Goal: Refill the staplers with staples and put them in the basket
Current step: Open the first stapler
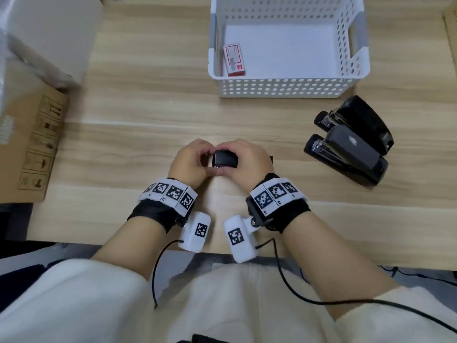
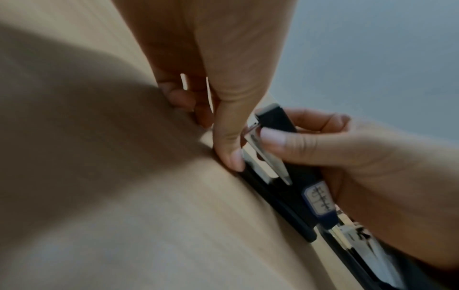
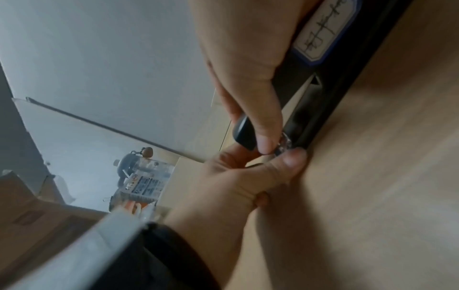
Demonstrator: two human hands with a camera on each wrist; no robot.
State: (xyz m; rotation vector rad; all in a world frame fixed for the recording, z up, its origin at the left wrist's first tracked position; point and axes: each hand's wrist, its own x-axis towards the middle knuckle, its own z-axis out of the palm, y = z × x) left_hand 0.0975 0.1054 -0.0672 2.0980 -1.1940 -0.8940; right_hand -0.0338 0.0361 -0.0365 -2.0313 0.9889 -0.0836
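Wooden desk (image 1: 138, 125), near its front edge: both hands, left hand (image 1: 189, 160) and right hand (image 1: 247, 162), curl fingers around a black stapler (image 1: 224, 158); two more staplers (image 1: 351, 139) lie beside the white basket (image 1: 284, 89) at the back edge.

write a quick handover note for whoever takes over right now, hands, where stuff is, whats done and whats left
Left hand: thumb and fingers at the front end of the black stapler, near the table edge.
Right hand: grips the same stapler.
Two more staplers lie right of the hands, touching, in front of the white basket.
Staple box sits in the basket's left corner.
Done: no stapler in the basket.
Left: finish this one, refill the others, basket all three.
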